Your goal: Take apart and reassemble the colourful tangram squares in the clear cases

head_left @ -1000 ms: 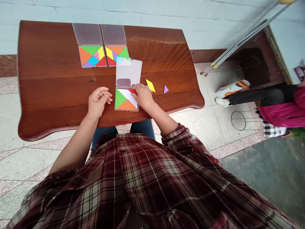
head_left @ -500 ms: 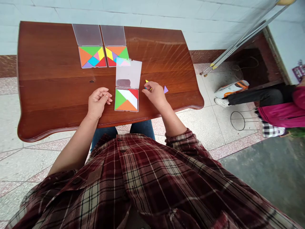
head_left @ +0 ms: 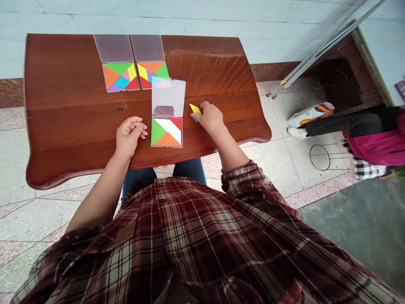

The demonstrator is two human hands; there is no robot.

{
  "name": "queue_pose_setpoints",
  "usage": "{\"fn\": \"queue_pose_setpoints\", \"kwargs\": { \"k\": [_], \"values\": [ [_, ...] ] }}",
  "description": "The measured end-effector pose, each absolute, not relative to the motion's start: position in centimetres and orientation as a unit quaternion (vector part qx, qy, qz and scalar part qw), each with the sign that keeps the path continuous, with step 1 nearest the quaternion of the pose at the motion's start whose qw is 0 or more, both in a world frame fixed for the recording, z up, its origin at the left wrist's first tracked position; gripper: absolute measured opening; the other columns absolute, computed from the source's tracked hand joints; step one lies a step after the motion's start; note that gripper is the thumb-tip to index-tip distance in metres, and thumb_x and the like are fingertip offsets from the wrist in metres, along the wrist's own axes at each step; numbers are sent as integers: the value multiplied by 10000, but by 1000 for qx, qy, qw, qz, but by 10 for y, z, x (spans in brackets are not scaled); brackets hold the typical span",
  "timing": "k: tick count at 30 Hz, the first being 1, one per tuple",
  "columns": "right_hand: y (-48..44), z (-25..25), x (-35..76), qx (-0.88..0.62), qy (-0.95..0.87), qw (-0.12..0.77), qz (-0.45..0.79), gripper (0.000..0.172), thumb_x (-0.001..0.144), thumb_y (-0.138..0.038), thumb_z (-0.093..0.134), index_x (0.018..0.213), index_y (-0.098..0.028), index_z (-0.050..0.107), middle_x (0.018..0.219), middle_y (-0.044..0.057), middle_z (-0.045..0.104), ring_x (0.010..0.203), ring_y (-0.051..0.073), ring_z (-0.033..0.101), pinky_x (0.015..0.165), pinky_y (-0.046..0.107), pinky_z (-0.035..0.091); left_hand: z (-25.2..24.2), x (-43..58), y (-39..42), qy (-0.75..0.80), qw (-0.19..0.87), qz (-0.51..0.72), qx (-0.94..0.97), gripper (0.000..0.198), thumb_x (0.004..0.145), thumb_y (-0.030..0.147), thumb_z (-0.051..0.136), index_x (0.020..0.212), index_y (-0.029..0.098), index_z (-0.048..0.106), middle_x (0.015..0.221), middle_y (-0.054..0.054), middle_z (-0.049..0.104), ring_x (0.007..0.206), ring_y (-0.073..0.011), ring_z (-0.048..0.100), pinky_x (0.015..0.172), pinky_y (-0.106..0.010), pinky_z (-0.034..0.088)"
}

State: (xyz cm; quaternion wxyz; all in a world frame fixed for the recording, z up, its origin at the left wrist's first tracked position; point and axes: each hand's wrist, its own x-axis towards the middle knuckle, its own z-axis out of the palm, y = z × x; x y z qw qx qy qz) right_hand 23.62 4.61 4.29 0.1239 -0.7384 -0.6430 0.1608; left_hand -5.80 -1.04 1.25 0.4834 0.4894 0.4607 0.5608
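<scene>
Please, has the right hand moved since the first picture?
Yes, rightward. The right hand was over the edge of the nearest case; now it is off it, at the yellow piece.

1. A square clear plastic case [head_left: 171, 128] lies on the bench [head_left: 69, 126], its hinged transparent lid [head_left: 168, 99] folded open.
2. A flat green triangle [head_left: 156, 131] fills the case's left side.
3. A flat orange triangle [head_left: 166, 140] lies along the near edge.
4. A small flat red triangle [head_left: 179, 123] sits in the far right corner.
5. A yellow parallelogram [head_left: 195, 108] lies slantwise, just right of the lid.
6. A blue piece [head_left: 194, 120] is mostly hidden.
</scene>
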Motion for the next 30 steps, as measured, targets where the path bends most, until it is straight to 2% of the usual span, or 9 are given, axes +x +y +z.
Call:
{"fn": "queue_pose_setpoints", "kwargs": {
  "k": [5, 9, 13, 16, 21, 30],
  "values": [
    [57, 36, 239, -722, -659, 137, 158, 280, 809, -424, 715, 889, -170, 627, 898, 126, 645, 974, 319, 602, 855, 470, 462, 14, -58, -10, 459, 488, 564, 482, 206, 755, 303, 740, 900, 216, 622, 727, 17, 682, 559, -70, 602, 498, -177, 501],
    [59, 37, 245, -724, -655, 139, 165, 249, 813, -410, 708, 858, -175, 635, 833, 108, 632, 971, 327, 601, 859, 486, 457, 15, -58, -11, 456, 488, 560, 490, 188, 767, 291, 716, 911, 219, 619, 736, 17, 678, 561, -67, 598, 504, -178, 506],
    [52, 50, 238, -721, -663, 137, 148, 239, 840, -382, 675, 923, -162, 640, 913, 120, 640, 963, 308, 594, 856, 468, 454, 14, -58, -11, 453, 488, 557, 495, 211, 768, 321, 731, 913, 223, 613, 740, 15, 678, 562, -67, 596, 502, -177, 502],
    [41, 62, 213, -664, -720, 137, 148, 244, 847, -377, 666, 976, -172, 640, 989, 110, 643, 965, 281, 586, 855, 434, 454, 13, -58, -10, 457, 488, 556, 494, 232, 769, 345, 744, 915, 222, 612, 739, 13, 680, 563, -70, 599, 498, -177, 498],
    [27, 63, 158, -580, -795, 66, 164, 235, 847, -355, 670, 1006, -183, 647, 1035, 99, 649, 960, 260, 589, 820, 387, 468, 13, -58, -11, 456, 484, 557, 498, 279, 761, 379, 753, 929, 210, 608, 738, 12, 680, 564, -69, 606, 496, -171, 490],
    [32, 56, 139, -580, -801, 25, 148, 255, 867, -304, 652, 1074, -156, 634, 1092, 140, 621, 980, 283, 591, 811, 400, 478, 14, -57, -12, 458, 490, 549, 499, 266, 775, 355, 727, 942, 195, 596, 747, 10, 681, 561, -70, 603, 503, -181, 486]
  ]
}}
